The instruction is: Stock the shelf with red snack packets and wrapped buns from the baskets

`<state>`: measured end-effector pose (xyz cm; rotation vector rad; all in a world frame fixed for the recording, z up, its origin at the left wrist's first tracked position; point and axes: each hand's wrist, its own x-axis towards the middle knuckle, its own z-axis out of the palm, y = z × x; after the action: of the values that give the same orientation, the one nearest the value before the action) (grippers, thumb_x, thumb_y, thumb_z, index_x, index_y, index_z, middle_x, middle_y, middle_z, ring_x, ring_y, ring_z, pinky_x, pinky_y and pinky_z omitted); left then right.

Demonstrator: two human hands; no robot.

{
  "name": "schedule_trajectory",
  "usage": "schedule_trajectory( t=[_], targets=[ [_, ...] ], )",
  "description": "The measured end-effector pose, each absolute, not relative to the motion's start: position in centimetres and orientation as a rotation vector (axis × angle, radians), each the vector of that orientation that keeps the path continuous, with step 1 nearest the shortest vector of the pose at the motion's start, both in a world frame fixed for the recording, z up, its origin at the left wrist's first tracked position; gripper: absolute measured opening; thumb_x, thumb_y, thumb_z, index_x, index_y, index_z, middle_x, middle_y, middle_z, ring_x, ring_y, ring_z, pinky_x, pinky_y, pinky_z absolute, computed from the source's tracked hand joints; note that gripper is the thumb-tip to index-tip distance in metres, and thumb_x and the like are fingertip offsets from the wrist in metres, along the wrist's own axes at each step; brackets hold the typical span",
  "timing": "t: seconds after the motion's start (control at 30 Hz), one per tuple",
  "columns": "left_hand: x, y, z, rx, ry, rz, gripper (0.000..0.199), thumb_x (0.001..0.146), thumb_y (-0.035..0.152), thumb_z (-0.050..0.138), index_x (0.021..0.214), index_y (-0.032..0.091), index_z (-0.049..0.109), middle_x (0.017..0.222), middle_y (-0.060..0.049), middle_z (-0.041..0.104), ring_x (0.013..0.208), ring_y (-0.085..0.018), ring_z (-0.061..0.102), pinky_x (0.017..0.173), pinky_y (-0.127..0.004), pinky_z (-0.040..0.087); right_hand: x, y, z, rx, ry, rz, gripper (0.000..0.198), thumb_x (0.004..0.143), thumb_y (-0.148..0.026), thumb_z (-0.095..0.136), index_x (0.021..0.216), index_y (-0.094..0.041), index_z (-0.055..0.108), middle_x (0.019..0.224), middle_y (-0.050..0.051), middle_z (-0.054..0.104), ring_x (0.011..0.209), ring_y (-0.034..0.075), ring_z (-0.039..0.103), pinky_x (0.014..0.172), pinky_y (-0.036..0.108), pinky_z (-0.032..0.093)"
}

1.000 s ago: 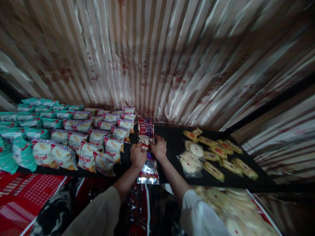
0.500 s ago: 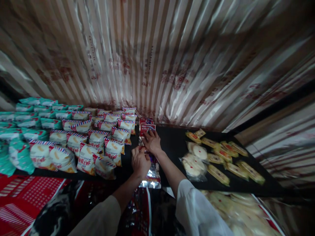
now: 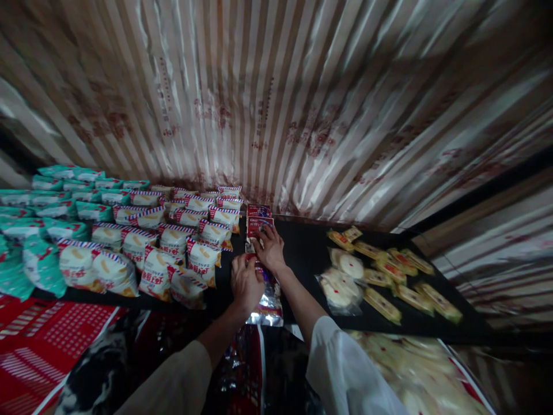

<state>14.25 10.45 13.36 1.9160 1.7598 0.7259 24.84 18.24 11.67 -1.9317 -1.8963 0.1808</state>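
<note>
A black table point(image 3: 299, 242) crosses the view, and behind it, at twelve o'clock from the hands, a creased, shiny striped sheet point(image 3: 276, 115) with reddish prints covers the wall. A dark bar point(image 3: 470, 195) slants at two o'clock. The room is dim.

Puffed white snack bags point(image 3: 158, 271) stand in rows at nine o'clock, with green bags point(image 3: 43, 262) beyond them. At three o'clock lie flat round crackers point(image 3: 341, 288) in clear wrap and yellow packs point(image 3: 382, 305). A red basket point(image 3: 52, 334) sits low at eight o'clock.

The red packet point(image 3: 258, 225) lies on the table, upper edge toward twelve. The right hand point(image 3: 271, 252) rests on it, fingers slightly spread, hiding its middle. The left hand point(image 3: 247, 282) curls at its near end; whether it pinches anything, I cannot tell. Under the wrists, a silver packet point(image 3: 266, 316) is partly covered.

The green bags and basket are cut off at the left edge; the sheet's lettering is too blurred to read.
</note>
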Motion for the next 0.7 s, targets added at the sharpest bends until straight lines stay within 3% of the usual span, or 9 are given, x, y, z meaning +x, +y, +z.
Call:
schedule_trajectory(
  t=[0.2,0.4,0.53,0.7],
  targets=[
    [13.2,8.2,13.5,1.949,1.666,0.937,0.037,0.076,0.007,0.048,0.107,0.017,0.064,0.119,-0.009,0.057,0.12,-0.024,0.042,0.107,-0.037,0.033,24.3,15.1,12.7,-1.723,-1.711,0.194,0.036,0.087,-0.027,0.042,0.113,-0.016,0.064,0.137,0.013,0.048,0.129,0.025,0.041,0.106,0.042,0.034],
    [9.1,2.0,12.0,1.896,1.316,1.093,0.032,0.08,0.004,0.038,0.087,0.02,0.065,0.093,-0.006,0.066,0.095,-0.017,0.057,0.091,-0.03,0.045,21.6,7.0,14.8,-1.485,-1.572,0.446,0.033,0.088,-0.032,0.044,0.111,-0.02,0.064,0.11,0.009,0.066,0.102,0.02,0.06,0.093,0.033,0.044],
    [5.1,-2.2,8.9,1.803,1.278,0.886,0.028,0.081,0.008,0.04,0.082,0.02,0.065,0.09,-0.006,0.066,0.09,-0.016,0.06,0.087,-0.027,0.046,18.7,0.4,14.5,-1.426,-1.576,0.816,0.023,0.083,-0.034,0.055,0.098,-0.024,0.07,0.081,0.004,0.069,0.072,0.017,0.062,0.076,0.028,0.048],
    [0.9,-4.4,4.4,1.541,1.624,0.347,0.023,0.078,0.009,0.05,0.09,0.02,0.067,0.096,-0.005,0.066,0.091,-0.017,0.062,0.086,-0.028,0.046,15.4,-4.4,9.8,-1.542,-1.969,1.16,0.027,0.087,-0.024,0.046,0.101,-0.022,0.069,0.088,0.006,0.07,0.083,0.019,0.064,0.078,0.028,0.047]
  ],
)
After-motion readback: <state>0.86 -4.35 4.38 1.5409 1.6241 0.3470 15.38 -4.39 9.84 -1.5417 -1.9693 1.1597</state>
